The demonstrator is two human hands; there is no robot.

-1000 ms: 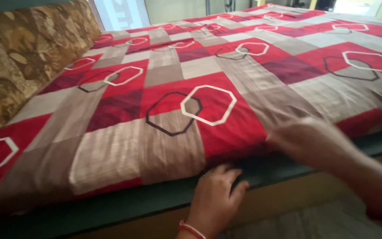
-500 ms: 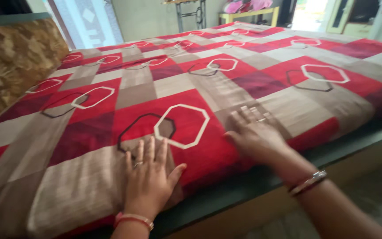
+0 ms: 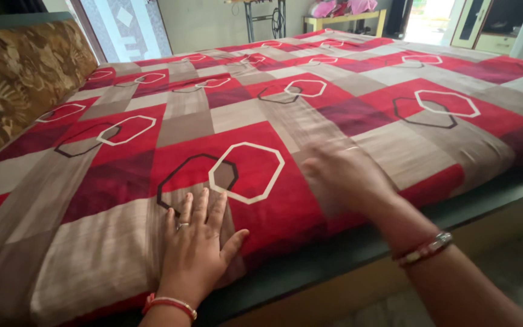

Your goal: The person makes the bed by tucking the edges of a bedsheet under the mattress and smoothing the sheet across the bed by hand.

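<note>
Two hands press flat on the bedsheet (image 3: 243, 121) near the bed's front edge, fingers apart. The left hand (image 3: 196, 245) lies flat; the right hand (image 3: 343, 175) is blurry. The sheet looks soft and light, easy to pinch at its edge.

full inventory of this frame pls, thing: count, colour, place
bedsheet: 1, red, maroon and grey-brown patches with white and dark octagon outlines, spread over the bed
bed frame: 1, dark green ledge over tan side, near edge
headboard cushion: 1, brown floral, far left
metal stand: 1, dark, by back wall
yellow bench: 1, pink items on top, back wall
bangles: red and silver on right wrist; red on left wrist
left hand: flat on sheet, fingers spread, ring
right hand: on sheet, motion-blurred
</note>
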